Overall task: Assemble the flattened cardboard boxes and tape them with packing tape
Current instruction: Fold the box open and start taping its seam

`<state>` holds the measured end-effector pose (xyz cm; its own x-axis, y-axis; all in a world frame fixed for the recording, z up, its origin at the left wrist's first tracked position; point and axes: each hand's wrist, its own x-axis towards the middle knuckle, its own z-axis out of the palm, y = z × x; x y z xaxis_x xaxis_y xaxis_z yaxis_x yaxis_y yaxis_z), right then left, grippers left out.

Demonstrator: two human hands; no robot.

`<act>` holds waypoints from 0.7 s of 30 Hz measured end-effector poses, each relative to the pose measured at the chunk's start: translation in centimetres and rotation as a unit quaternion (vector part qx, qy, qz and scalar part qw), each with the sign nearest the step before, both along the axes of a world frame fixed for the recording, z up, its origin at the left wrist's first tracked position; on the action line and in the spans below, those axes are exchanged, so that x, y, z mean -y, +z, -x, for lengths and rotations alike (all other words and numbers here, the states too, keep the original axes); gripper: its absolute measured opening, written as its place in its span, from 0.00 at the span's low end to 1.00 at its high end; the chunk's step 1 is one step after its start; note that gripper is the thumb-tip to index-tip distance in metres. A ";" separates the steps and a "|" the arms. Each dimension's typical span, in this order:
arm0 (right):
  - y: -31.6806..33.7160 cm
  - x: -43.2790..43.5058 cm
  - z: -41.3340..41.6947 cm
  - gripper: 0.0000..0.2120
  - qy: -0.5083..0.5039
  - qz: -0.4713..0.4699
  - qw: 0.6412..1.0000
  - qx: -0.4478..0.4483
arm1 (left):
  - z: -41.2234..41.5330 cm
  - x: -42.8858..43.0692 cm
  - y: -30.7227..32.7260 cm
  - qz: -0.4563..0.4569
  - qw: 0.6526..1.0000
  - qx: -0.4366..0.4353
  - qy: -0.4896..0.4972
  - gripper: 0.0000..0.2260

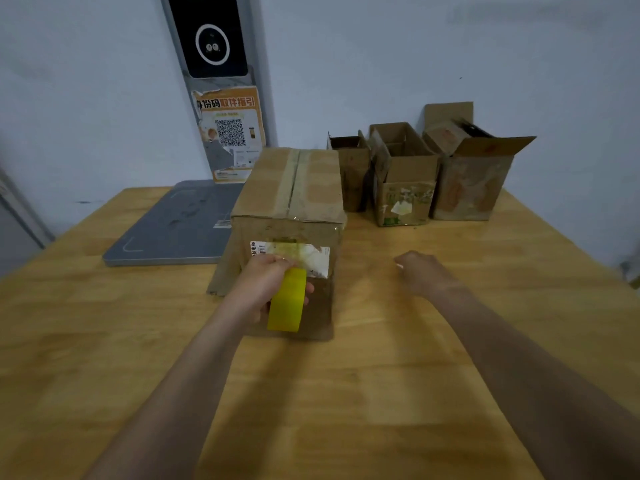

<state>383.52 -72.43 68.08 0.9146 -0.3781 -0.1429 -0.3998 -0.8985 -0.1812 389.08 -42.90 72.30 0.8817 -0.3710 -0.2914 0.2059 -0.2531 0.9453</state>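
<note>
Blur smears the right hand [424, 273] (its fingers cannot be told).

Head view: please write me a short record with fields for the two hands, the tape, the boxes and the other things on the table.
left hand: grips the yellow tape roll in front of the near face of the large box
right hand: above the table, right of the large box and apart from it; fingers curled, blurred, hold unclear
large box: closed, taped along its top seam
open boxes: three, upright, flaps open, far right by the wall
grey slab: flat on the table, left of the large box
</note>
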 end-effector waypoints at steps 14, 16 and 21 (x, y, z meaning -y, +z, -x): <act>0.9 -3.1 1.7 0.14 -0.085 -0.320 0.919 0.212 | 0.3 -0.2 -0.3 0.009 1.000 0.012 0.023 0.11; 2.7 -4.5 2.4 0.12 -0.061 -0.387 0.894 0.217 | 0.5 -0.1 -0.3 0.019 0.999 0.011 0.034 0.10; 7.4 -8.8 4.1 0.12 -0.003 -0.498 0.848 0.182 | 1.0 -0.1 -0.8 0.059 0.996 0.027 0.066 0.09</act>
